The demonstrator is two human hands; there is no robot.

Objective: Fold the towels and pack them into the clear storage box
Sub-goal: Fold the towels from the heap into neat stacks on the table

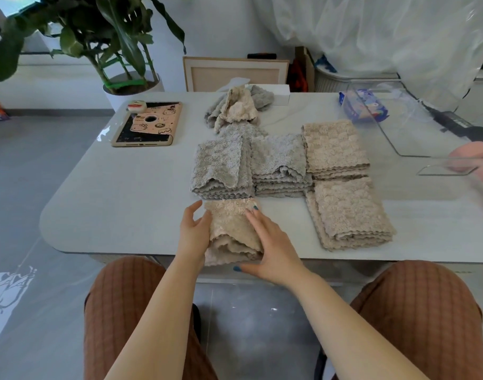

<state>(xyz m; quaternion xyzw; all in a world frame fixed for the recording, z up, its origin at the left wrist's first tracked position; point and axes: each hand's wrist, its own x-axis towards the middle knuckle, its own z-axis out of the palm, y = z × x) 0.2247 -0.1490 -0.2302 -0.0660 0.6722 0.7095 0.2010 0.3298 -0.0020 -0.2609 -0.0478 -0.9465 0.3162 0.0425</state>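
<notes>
Far left on the worktop lies a tablet in a cartoon case, with a small round toy on its top corner; a potted plant stands behind. At the near edge, your left hand is open, fingers spread, its palm against the left side of a half-folded beige towel. Your right hand lies flat and open on the same towel's right side, pressing it down; neither grip closes around the cloth.

Beyond it sit two folded grey stacks side by side. Behind them, a loose heap of unfolded towels, grey and beige. To the right, two folded beige stacks, one near, one farther. Far right stands the clear storage box, no towels visible inside; a blue packet shows through its wall. Another person's hand, blurred, touches the box's right rim.
</notes>
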